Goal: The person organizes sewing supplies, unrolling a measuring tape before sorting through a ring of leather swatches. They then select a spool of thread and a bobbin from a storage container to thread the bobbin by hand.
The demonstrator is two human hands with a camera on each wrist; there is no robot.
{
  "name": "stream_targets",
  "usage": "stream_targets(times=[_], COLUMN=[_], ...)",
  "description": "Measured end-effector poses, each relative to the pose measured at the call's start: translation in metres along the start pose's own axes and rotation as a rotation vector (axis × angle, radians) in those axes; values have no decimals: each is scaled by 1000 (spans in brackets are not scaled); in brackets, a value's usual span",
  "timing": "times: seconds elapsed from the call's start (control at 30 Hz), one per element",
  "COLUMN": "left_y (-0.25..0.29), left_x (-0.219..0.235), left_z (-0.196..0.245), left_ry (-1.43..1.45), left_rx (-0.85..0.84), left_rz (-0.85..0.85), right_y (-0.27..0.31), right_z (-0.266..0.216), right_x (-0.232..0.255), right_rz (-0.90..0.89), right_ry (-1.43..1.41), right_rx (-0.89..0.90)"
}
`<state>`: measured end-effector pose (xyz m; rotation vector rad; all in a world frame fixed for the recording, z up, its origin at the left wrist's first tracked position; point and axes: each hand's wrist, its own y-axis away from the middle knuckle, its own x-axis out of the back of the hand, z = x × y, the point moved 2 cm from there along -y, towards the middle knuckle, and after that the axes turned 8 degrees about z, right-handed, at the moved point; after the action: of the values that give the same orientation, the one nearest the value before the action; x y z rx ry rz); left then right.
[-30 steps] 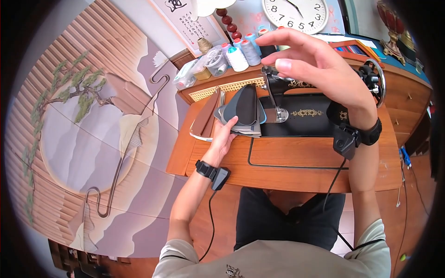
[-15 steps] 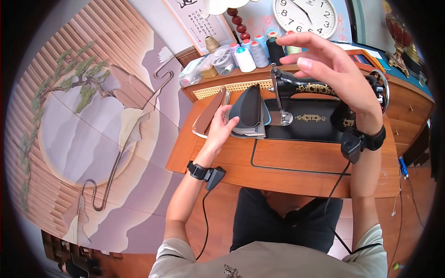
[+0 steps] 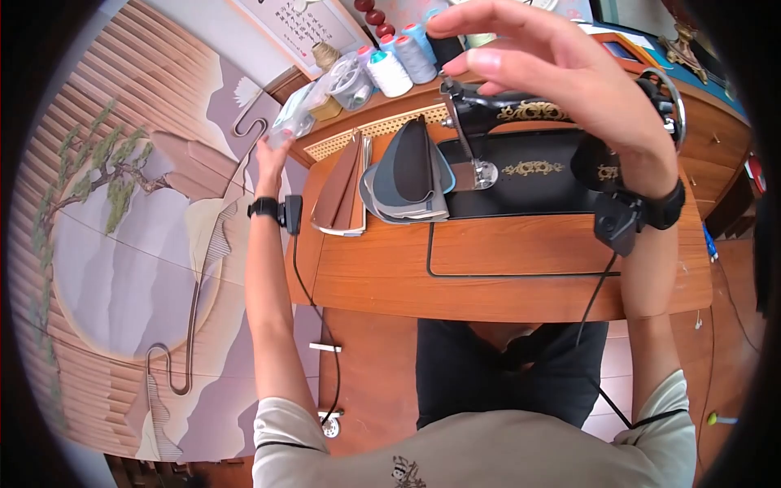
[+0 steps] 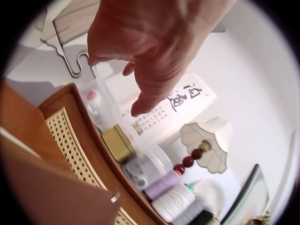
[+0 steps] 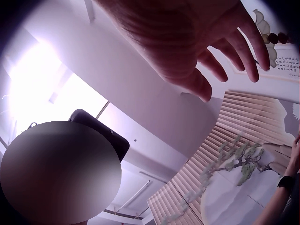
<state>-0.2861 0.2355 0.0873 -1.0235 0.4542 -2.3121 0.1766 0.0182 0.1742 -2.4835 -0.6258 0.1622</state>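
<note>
My left hand (image 3: pixel 275 163) reaches to the far left end of the sewing table, its fingertips right at a clear plastic box (image 3: pixel 294 112). In the left wrist view the thumb and fingers reach over that box (image 4: pixel 105 105), with nothing gripped between them. My right hand (image 3: pixel 569 89) is raised over the black sewing machine (image 3: pixel 521 169), fingers loosely bent and holding nothing. On the table lie a pile of brown, pointed cut pieces (image 3: pixel 338 191) and, beside it, a pile of black, blue and grey ones (image 3: pixel 399 175).
Behind the table a ledge carries a yellow box (image 4: pixel 118 143), a round clear tub (image 3: pixel 351 85), a white thread cone (image 3: pixel 390 75) and several other cones. A folding screen (image 3: pixel 138 244) stands to the left. A cable (image 3: pixel 313 301) trails from the left wrist.
My left hand has let go of the dark pieces and moved left and away to the plastic box. The right hand stays raised over the machine. The view has shifted.
</note>
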Motion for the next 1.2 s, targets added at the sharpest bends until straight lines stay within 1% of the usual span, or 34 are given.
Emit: stream_targets(times=[0.03,0.07,0.1,0.17,0.2,0.23,0.3,0.33,0.43,0.5,0.57,0.6,0.63,0.7,0.73,0.77,0.83,0.87,0.9,0.97,1.0,1.07,1.1,1.13,1.2], left_y=[-11,-23,-33,-50,-58,-64,-72,-67,-79,-88,-84,-87,-94,-94,-85,-85,-83,-82,-79,-77,-74,-63,-58,-57,-55], left_x=[-1,-3,-8,-18,-24,-29,-40,-43,-64,-76,-77,-79,-80,-82,-79,-83,-79,-76,-74,-69,-66,-63,-61,-59,-48], left_z=[-5,-8,-11,-19,-24,-24,-31,-24,-31,-37,-38,-45,-59,-58,-50,-48,-48,-47,-45,-50,-52,-48,-45,-46,-55], left_ry=[-64,-115,-109,-143,-202,-201,-212,-289,-274,-279,-200,-256,-227,-184,-190,-183,-148,-143,-145,9,6,-111,-193,-194,43], left_rx=[-49,-77,-87,-70,-53,-53,-29,-18,-2,-22,39,19,28,37,25,11,53,71,72,94,73,113,122,123,222], left_rz=[57,63,57,32,27,30,-7,14,16,-9,-3,41,21,-8,42,32,65,87,91,121,174,313,391,392,361], right_y=[-1,0,4,7,4,2,-2,-2,-2,-3,-4,-4,-4,-3,-6,-4,-4,-5,-5,-5,-5,-4,-4,-4,-4], right_z=[-1,-1,-6,-21,-24,-24,-19,2,3,7,10,8,8,8,11,13,14,14,13,11,9,6,6,5,4], right_x=[0,-1,-3,-12,-7,-9,-16,1,0,-4,-9,-9,-11,-13,-10,-7,-7,-7,-7,-8,-8,-7,-7,-7,-8], right_rz=[6,45,56,143,124,122,271,137,144,160,179,147,166,184,129,146,111,98,94,86,82,100,99,84,61], right_ry=[-3,-8,-2,148,83,84,144,464,467,465,397,349,353,307,291,299,431,419,417,399,394,437,437,420,394], right_rx=[3,-56,-53,-79,-201,-198,-258,78,72,31,47,-14,-13,-97,-42,-41,33,67,70,78,88,-3,-2,-19,-32])
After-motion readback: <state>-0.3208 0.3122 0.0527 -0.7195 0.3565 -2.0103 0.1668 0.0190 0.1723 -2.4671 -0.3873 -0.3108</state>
